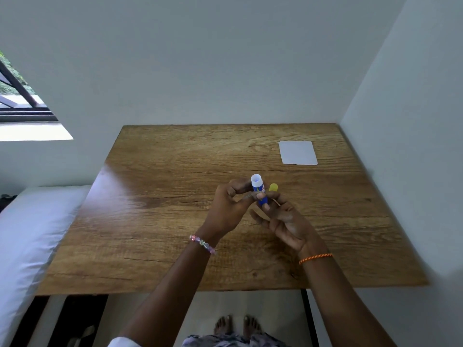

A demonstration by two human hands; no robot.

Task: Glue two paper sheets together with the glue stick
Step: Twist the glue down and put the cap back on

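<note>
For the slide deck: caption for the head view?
Both hands hold an uncapped glue stick above a wooden table; paper lies beyond.

Paper (pixel 297 153) on table (pixel 175 196), far right.

Both bare forearms reach forward from the bottom of the view and meet near the middle. The left hand (pixel 229 209) is raised with its back toward the camera, thumb and fingers curled closed in a pinch, a beaded band on its wrist. The right hand (pixel 285 221) sits just beside it, palm turned up and inward, thumb and forefinger pinched together, the other fingers loosely spread; an orange thread circles its wrist.
</note>
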